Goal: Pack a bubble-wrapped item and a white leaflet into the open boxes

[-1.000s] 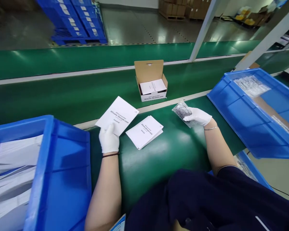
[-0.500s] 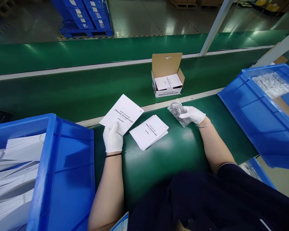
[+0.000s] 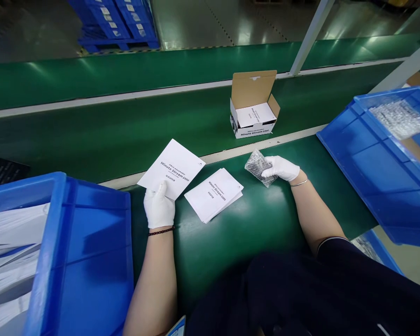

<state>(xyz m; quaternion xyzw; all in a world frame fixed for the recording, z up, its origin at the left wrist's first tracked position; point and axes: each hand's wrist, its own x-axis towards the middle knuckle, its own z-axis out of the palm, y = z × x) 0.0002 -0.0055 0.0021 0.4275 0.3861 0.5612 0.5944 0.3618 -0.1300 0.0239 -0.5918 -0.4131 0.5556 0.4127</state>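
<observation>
My left hand (image 3: 160,206), in a white glove, grips a white printed manual (image 3: 172,169) by its lower edge, thumb on top. To the right of it, a small stack of the same manuals (image 3: 214,193) lies on the green work surface (image 3: 238,247). My gloved right hand (image 3: 282,168) is closed on a bubble-wrap packet (image 3: 257,167); whatever is inside cannot be made out. Beyond both hands, an open carton (image 3: 255,130) labelled Minute Stream 1000 stands on the green conveyor belt (image 3: 143,126), its lid raised and a printed manual (image 3: 256,115) lying inside.
At the left stands a blue bin (image 3: 94,247) full of white manuals (image 3: 17,228). A tilted blue bin (image 3: 378,177) at the right holds bubble-wrap packets (image 3: 401,119). A dark box (image 3: 7,172) sits on the belt at far left. A white rail (image 3: 227,155) borders the belt.
The carton on the belt has shifted right in view. My left hand with the manual appears slightly further left, while my right hand keeps the packet in nearly the same place.
</observation>
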